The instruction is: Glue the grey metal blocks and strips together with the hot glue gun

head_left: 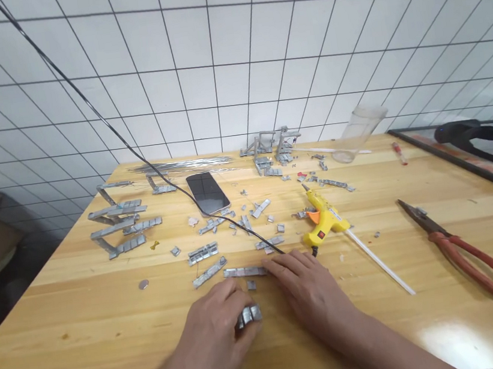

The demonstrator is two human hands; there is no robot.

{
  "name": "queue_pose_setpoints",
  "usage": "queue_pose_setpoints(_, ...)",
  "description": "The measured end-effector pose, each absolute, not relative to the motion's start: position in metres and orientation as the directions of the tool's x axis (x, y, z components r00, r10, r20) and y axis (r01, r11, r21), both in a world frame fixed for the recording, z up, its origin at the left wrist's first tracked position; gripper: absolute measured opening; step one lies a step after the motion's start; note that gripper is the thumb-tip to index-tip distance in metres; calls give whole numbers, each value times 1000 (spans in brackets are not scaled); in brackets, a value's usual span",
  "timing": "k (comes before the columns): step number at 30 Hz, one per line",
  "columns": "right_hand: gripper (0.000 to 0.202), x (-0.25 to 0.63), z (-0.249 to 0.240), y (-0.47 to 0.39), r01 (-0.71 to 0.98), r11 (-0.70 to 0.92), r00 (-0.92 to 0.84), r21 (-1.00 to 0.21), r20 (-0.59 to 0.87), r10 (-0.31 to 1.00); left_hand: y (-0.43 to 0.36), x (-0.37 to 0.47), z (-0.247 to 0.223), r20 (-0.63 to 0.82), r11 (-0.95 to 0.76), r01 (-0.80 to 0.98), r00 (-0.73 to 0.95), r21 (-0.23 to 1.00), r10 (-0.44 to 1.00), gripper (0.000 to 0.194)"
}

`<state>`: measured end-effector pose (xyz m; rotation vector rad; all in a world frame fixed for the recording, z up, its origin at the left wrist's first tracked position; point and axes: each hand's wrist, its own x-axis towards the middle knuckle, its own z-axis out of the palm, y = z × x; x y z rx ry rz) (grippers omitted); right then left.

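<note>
My left hand (222, 327) is closed around a short row of small silvery metal blocks (249, 314), partly hidden by the fingers. Palm down, my right hand (307, 285) lies with its fingers stretched out, the fingertips touching the right end of a long silvery strip (242, 272). A single small grey square piece (251, 285) sits just below that strip. Two more segmented strips, one flat (203, 253) and one slanted (209, 272), are to the left. A black cable (228, 218) runs down to my right fingers.
A yellow glue gun (324, 219) with a white glue stick lies right of my hand, then red-handled pliers (465, 258). Behind are a phone (208, 193), thin wires (180, 165) and a clear cup (358, 133). Bent grey brackets (118, 225) stand at left; scraps lie scattered mid-table.
</note>
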<state>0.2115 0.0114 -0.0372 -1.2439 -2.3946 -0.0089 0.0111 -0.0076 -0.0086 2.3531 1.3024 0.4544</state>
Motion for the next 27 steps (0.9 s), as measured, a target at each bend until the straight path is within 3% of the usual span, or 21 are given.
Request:
queue_pose_setpoints(11, 17, 218, -31, 1, 782, 528, -428, -331, 332, 841, -6, 10, -9, 57, -449, 723, 496, 525, 866, 7)
queue_pose_setpoints(16, 16, 217, -27, -2, 689, 581, -503, -434, 290, 814, -6, 10, -10, 6, -419, 734, 492, 534, 870, 13)
queue_pose_setpoints(21, 21, 212, -27, -4, 615, 659, -591, -433, 301, 749, -6, 10, -11, 19, -421, 705, 501, 571, 865, 11)
queue_pose_setpoints(27, 13, 213, -27, -5, 620, 616, -568, -486, 264, 780, -6, 11, -9, 18, -425, 700, 508, 574, 861, 9)
